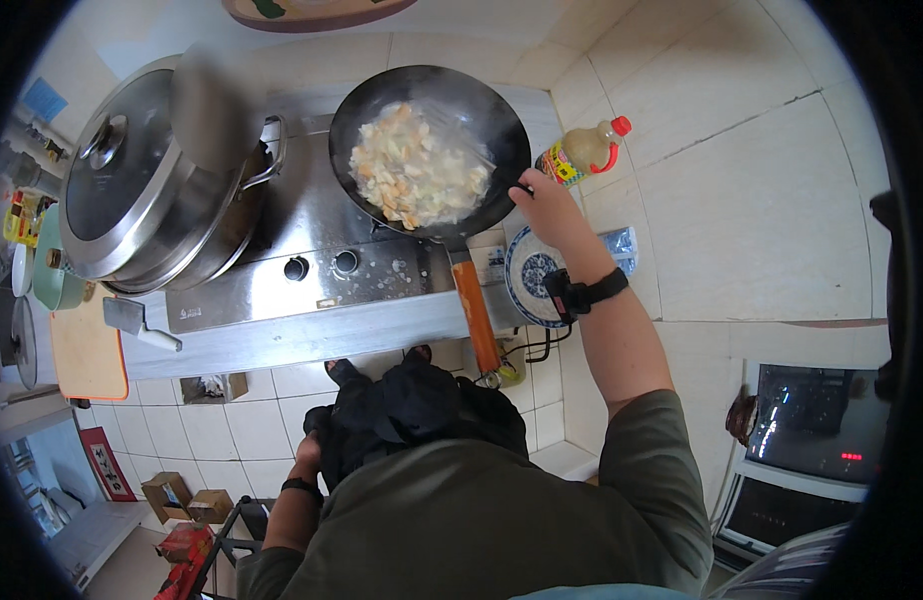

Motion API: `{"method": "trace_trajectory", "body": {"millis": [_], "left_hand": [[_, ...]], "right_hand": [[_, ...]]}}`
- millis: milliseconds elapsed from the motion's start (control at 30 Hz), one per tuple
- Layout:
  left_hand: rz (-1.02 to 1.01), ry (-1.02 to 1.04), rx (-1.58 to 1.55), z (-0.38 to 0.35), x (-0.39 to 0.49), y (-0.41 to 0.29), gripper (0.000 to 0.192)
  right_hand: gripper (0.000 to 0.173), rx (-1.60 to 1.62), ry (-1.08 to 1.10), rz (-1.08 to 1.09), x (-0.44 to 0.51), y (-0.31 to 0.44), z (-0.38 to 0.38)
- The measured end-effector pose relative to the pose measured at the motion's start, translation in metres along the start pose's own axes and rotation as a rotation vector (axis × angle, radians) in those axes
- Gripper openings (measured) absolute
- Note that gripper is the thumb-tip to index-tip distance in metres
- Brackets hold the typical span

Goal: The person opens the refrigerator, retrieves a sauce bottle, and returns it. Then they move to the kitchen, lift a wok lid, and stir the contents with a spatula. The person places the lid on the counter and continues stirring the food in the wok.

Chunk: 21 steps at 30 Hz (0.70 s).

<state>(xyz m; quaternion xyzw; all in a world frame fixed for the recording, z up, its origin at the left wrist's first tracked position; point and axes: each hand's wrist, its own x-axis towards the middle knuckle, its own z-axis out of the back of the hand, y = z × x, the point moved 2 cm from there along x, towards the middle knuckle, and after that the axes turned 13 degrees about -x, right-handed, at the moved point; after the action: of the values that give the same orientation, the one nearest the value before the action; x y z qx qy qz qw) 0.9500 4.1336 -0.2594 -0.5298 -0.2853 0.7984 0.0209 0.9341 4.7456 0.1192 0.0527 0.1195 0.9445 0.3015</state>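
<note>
My right hand (548, 204) is closed at the right rim of a black wok (431, 86). A short dark handle (523, 189) shows at its fingers, and steam blurs the utensil's far end. Pale, chopped food (416, 169) lies in cloudy liquid in the wok, which sits on a steel gas stove (311, 195). The wok's orange wooden handle (475, 311) points towards me, untouched. My left hand (309, 452) hangs low by my left side, next to something dark; its fingers are mostly hidden.
A large lidded steel pot (199, 217) stands left of the wok. A sauce bottle (578, 154) and blue-white plate (533, 274) are at right. A cleaver (135, 319) and cutting board (86, 349) lie at left. Cardboard boxes (169, 495) stand on the floor.
</note>
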Motion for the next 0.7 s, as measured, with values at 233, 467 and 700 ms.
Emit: {"method": "trace_trajectory", "body": {"millis": [233, 467, 700], "left_hand": [[-0.057, 0.008, 0.068, -0.003, -0.01, -0.003, 0.048], [-0.023, -0.046, 0.044, -0.004, 0.0, 0.002, 0.045], [-0.026, 0.005, 0.09, 0.001, 0.001, -0.001, 0.046]], "right_hand": [[0.017, 0.236, 0.233, -0.056, -0.001, 0.016, 0.005], [0.013, 0.225, 0.228, -0.117, -0.029, 0.013, 0.026], [0.016, 0.066, 0.121, -0.073, -0.073, 0.021, 0.068]]}}
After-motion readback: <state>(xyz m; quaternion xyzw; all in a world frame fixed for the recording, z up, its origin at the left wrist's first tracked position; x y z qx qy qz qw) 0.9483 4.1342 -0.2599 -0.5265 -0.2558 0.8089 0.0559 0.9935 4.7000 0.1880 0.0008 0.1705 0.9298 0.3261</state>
